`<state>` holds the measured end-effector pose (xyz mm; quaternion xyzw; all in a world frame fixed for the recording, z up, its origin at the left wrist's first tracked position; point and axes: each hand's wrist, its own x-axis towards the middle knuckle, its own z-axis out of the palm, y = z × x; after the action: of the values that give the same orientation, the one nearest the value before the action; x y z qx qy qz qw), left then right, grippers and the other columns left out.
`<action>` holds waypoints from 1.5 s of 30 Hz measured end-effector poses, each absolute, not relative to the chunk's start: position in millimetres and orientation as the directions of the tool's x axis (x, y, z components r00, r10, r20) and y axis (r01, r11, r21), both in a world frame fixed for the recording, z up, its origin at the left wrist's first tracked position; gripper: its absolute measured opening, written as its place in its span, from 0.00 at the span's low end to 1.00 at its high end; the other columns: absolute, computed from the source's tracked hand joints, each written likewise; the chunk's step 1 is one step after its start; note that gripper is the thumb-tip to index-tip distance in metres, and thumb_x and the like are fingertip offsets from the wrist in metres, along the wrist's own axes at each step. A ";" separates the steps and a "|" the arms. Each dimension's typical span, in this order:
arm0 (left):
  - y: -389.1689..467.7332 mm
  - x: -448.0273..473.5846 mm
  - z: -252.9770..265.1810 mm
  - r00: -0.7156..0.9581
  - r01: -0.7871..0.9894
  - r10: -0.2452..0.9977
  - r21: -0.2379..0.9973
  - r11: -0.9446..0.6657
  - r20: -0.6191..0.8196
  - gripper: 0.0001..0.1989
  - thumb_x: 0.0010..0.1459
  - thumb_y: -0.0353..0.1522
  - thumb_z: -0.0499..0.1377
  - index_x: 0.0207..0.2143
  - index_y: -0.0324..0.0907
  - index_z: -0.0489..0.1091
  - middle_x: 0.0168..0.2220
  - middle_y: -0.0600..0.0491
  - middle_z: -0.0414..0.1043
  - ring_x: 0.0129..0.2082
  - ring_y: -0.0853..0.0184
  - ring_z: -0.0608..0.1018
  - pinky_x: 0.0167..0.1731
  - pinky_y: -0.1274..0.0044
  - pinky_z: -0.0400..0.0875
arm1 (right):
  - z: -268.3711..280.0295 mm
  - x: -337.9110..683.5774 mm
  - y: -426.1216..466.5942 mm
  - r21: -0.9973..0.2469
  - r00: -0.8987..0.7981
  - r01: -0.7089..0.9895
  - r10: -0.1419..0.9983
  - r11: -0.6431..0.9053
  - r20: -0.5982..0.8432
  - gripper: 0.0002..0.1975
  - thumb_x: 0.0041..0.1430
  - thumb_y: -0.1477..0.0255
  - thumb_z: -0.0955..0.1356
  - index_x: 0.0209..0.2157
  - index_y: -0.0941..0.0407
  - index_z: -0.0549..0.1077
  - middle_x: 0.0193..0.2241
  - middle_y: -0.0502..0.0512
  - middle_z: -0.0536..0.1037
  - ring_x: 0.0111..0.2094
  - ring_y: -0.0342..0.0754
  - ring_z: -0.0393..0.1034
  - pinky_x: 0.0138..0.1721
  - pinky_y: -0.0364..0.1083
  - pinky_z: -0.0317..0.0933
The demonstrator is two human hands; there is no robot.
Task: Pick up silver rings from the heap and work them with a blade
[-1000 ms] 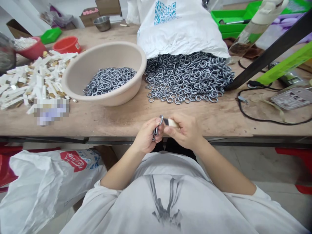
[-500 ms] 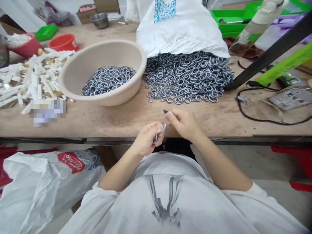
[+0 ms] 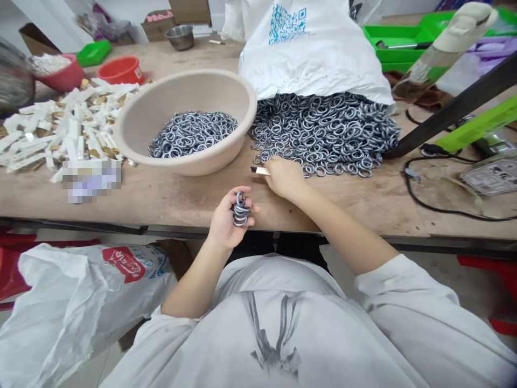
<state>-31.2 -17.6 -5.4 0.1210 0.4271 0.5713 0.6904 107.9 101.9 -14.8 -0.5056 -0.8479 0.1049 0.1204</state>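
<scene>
Grey metal rings, small lot: borne on the upturned left hand, near the table edge; fingers slack and part-spread, rings cradled rather than clenched, seemingly so that several may be carried together within easy sight.

Pale tool with dark, slanted tip: gripped in the curled fingers of the right hand, tip pointed leftward, apparently so that it need not be laid down. That hand is set at the front edge of the ring heap; whether a ring is pinched beneath cannot be told.

White bag: laid behind, its mouth over the heap's rear, presumably as the source of the spill; rings farther back are hidden by it.

Beige basin: placed left of the heap, just beside it, with more rings inside; sideways access from the left is limited by its wall.

Black bar: slanted down to the heap's right end, where approach is obstructed. Beyond it are found a green strip and a looped cable.

White pieces: scattered left of the basin.
</scene>
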 end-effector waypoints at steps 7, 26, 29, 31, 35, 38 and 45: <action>-15.3 -9.5 -17.6 0.078 -0.562 0.922 0.747 0.356 -0.380 0.22 0.53 0.50 0.64 0.32 0.40 0.68 0.24 0.57 0.68 0.19 0.72 0.74 0.11 0.83 0.64 | 1.2 153.1 47.5 -0.974 -0.543 0.164 0.838 0.155 0.042 0.14 0.65 0.62 0.64 0.30 0.56 0.72 0.29 0.53 0.78 0.33 0.47 0.72 0.39 0.46 0.64; -29.8 15.0 -9.0 0.080 -0.584 0.954 0.762 0.281 -0.290 0.21 0.50 0.45 0.68 0.28 0.42 0.63 0.17 0.62 0.61 0.13 0.77 0.62 0.09 0.85 0.56 | -6.0 161.1 2.2 -0.666 -0.470 0.398 0.764 0.631 0.443 0.23 0.69 0.53 0.61 0.30 0.56 0.72 0.25 0.51 0.74 0.27 0.44 0.66 0.30 0.44 0.53; -29.0 17.2 -9.3 0.073 -0.587 0.948 0.755 0.291 -0.309 0.21 0.50 0.45 0.69 0.27 0.42 0.62 0.15 0.63 0.59 0.12 0.76 0.61 0.09 0.85 0.55 | -6.0 159.6 -3.6 -0.538 -0.481 0.487 0.725 0.688 0.492 0.24 0.69 0.52 0.60 0.29 0.55 0.72 0.24 0.52 0.73 0.26 0.45 0.64 0.29 0.46 0.50; -28.3 17.9 -8.9 0.078 -0.586 0.943 0.751 0.305 -0.323 0.21 0.50 0.45 0.68 0.28 0.42 0.63 0.15 0.63 0.59 0.12 0.77 0.61 0.10 0.85 0.55 | -5.8 158.6 -5.1 -0.512 -0.490 0.519 0.729 0.684 0.477 0.23 0.68 0.52 0.60 0.29 0.55 0.72 0.23 0.52 0.72 0.26 0.45 0.63 0.30 0.46 0.49; -29.6 16.4 -7.4 0.096 -0.586 0.938 0.743 0.324 -0.333 0.21 0.50 0.45 0.68 0.29 0.42 0.63 0.16 0.63 0.59 0.13 0.77 0.61 0.10 0.85 0.55 | -5.7 160.0 1.2 -0.564 -0.507 0.512 0.758 0.648 0.410 0.23 0.67 0.53 0.61 0.25 0.54 0.70 0.20 0.51 0.69 0.24 0.45 0.60 0.28 0.46 0.47; -34.5 14.4 -6.4 0.143 -0.560 0.943 0.761 0.328 -0.301 0.22 0.50 0.46 0.69 0.26 0.41 0.61 0.18 0.62 0.61 0.13 0.78 0.61 0.10 0.85 0.55 | -9.2 166.0 17.9 -0.649 -0.372 0.583 0.871 0.489 0.321 0.23 0.67 0.53 0.62 0.23 0.53 0.66 0.18 0.49 0.66 0.23 0.45 0.58 0.28 0.46 0.46; -33.7 5.8 -14.7 0.003 -0.525 0.966 0.821 0.222 -0.260 0.22 0.50 0.46 0.69 0.26 0.40 0.64 0.22 0.60 0.63 0.15 0.79 0.62 0.12 0.85 0.56 | -12.3 156.2 38.7 -0.817 -0.424 0.423 0.882 0.392 0.204 0.18 0.64 0.53 0.66 0.34 0.54 0.72 0.27 0.50 0.74 0.29 0.46 0.65 0.33 0.45 0.55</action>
<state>5.8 -33.7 -14.7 0.2610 0.4218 0.5662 0.6582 156.2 38.7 -12.3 -0.4251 -0.7675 0.3509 0.3273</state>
